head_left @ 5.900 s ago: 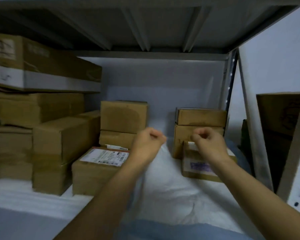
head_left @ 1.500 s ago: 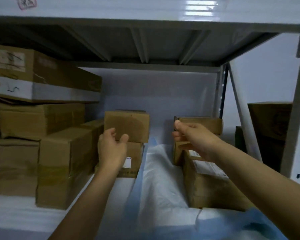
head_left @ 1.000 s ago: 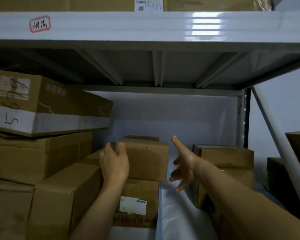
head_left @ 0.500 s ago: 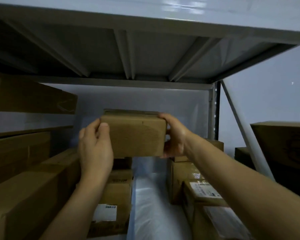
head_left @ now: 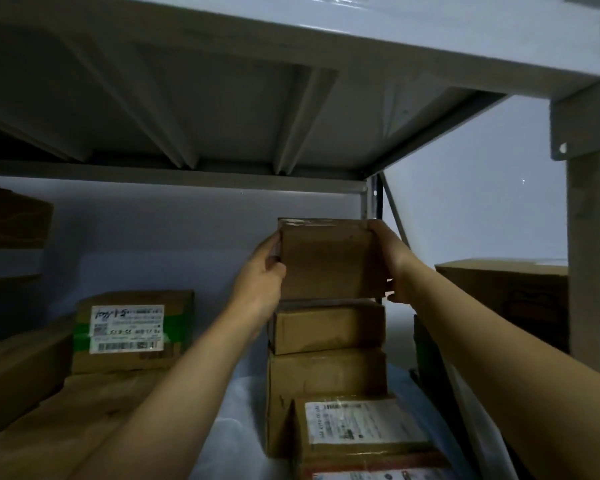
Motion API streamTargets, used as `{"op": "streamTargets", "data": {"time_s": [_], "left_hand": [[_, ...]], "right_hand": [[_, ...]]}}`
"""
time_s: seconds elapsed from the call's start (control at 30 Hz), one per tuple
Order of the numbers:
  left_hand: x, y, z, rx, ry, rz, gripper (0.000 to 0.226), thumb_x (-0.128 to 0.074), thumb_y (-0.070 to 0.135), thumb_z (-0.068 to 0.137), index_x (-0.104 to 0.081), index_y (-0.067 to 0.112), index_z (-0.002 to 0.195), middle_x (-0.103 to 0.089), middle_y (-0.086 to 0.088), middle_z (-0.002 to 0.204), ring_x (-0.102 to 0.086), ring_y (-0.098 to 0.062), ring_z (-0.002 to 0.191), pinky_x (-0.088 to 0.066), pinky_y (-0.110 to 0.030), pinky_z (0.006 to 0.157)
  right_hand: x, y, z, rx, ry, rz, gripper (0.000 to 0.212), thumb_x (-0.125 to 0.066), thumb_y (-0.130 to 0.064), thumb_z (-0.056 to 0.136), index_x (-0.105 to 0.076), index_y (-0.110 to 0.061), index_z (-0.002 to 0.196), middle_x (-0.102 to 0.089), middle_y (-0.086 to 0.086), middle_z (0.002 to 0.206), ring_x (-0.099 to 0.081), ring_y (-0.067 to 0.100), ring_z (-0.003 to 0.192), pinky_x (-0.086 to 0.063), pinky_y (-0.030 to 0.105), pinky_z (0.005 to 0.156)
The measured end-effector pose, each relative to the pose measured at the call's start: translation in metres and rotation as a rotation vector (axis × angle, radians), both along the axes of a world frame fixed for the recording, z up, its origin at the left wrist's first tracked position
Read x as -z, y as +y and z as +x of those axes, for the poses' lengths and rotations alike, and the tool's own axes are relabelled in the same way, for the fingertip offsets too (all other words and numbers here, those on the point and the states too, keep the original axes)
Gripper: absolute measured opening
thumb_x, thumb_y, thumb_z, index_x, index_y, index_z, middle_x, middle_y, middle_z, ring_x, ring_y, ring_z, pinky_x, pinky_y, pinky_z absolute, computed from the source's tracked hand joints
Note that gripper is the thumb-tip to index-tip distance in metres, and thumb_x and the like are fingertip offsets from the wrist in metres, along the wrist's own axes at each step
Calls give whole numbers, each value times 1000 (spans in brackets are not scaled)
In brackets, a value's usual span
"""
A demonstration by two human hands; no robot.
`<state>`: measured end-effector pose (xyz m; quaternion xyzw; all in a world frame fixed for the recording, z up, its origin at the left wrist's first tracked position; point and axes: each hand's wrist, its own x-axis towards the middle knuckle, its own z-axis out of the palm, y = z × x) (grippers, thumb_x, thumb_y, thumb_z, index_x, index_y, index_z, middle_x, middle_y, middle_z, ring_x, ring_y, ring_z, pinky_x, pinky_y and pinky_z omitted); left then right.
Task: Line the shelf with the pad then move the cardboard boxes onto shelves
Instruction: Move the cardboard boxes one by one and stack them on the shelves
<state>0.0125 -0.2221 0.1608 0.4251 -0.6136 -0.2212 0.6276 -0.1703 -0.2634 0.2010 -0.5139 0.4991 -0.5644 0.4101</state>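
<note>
A small plain cardboard box (head_left: 329, 258) is held between my left hand (head_left: 260, 275) on its left side and my right hand (head_left: 392, 258) on its right side. It sits on, or just above, a stack of two brown boxes (head_left: 326, 348) at the right of the shelf; I cannot tell if it touches. In front of that stack lies a labelled box (head_left: 364, 431). The white pad (head_left: 236, 434) covers the shelf floor between the box groups.
A box with a white and green label (head_left: 129, 327) stands at the left, with larger boxes (head_left: 25, 372) further left. The upper shelf's underside (head_left: 222, 98) hangs close overhead. A metal upright (head_left: 586, 237) and a big box (head_left: 506, 299) are at the right.
Both hands closed on the small box on the left pile, lifted it and carried it right, over the right stack.
</note>
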Motion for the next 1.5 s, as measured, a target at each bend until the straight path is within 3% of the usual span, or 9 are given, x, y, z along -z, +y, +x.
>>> {"op": "streamTargets", "data": {"time_s": [0.13, 0.4, 0.5, 0.73, 0.93, 1.1, 1.2, 1.37, 1.5], "left_hand": [[7, -14, -2, -29, 16, 22, 48, -37, 11, 102, -34, 32, 145, -55, 2, 120, -53, -6, 81, -44, -22, 70], [19, -17, 0, -59, -33, 99, 55, -50, 10, 96, -33, 26, 146, -51, -7, 137, -53, -23, 118, -45, -32, 98], [27, -13, 0, -83, -83, 229, 74, -63, 8, 89, -23, 21, 150, -42, -9, 144, -55, -12, 102, -45, -15, 74], [44, -34, 1, -83, -90, 230, 70, -49, -15, 86, -37, 21, 144, -49, 13, 81, -53, -8, 71, -46, -19, 57], [50, -46, 6, -45, -49, 220, 72, -52, -14, 85, -37, 23, 145, -61, -4, 110, -59, -19, 84, -49, -25, 62], [51, -43, 13, -26, -51, 229, 79, -54, -12, 87, -24, 24, 150, -40, -14, 149, -56, -19, 110, -49, -21, 66], [45, -33, 19, -61, -75, 221, 73, -55, -6, 89, -25, 21, 150, -38, -13, 150, -53, -7, 93, -46, -9, 59], [35, -13, 46, -234, -27, 105, 50, -59, 5, 89, -45, 10, 137, -52, -11, 137, -51, -24, 124, -43, -30, 100], [30, 5, 98, -552, 93, -65, 30, -55, 2, 88, -61, 4, 117, -65, -13, 119, -59, -28, 113, -41, -23, 89]], "right_hand": [[6, -9, 8, 56, 29, -29, 83, -40, -75, 80, -31, -23, 144, -41, 10, 144, -42, 35, 126, -33, 48, 104], [17, -10, 1, -9, 64, 65, 85, -36, -71, 85, -22, -18, 149, -31, 13, 152, -30, 37, 137, -22, 50, 110], [17, -5, 2, -24, 51, 127, 91, -38, -77, 80, -22, -20, 149, -31, 14, 151, -30, 41, 136, -22, 58, 109], [20, 0, 3, 14, 106, 199, 97, -38, -82, 75, -24, -20, 148, -33, 17, 149, -33, 44, 132, -29, 62, 106], [22, 7, 2, 6, 169, 142, 84, -32, -71, 87, -21, -17, 149, -32, 17, 150, -33, 40, 134, -28, 54, 105], [24, 10, 4, 9, 195, 168, 87, -32, -73, 85, -23, -15, 149, -31, 17, 151, -32, 42, 136, -25, 57, 107], [22, 11, 12, 148, 159, 9, 78, -35, -69, 87, -36, -13, 143, -46, 13, 137, -46, 35, 121, -36, 47, 101], [22, 24, 49, 584, 343, -509, 53, -53, -45, 87, -48, -13, 128, -50, 10, 124, -56, 28, 104, -44, 34, 79], [20, 42, 98, 542, 452, -794, 38, -59, -37, 85, -51, -19, 117, -51, 5, 117, -54, 21, 101, -49, 35, 77]]}}
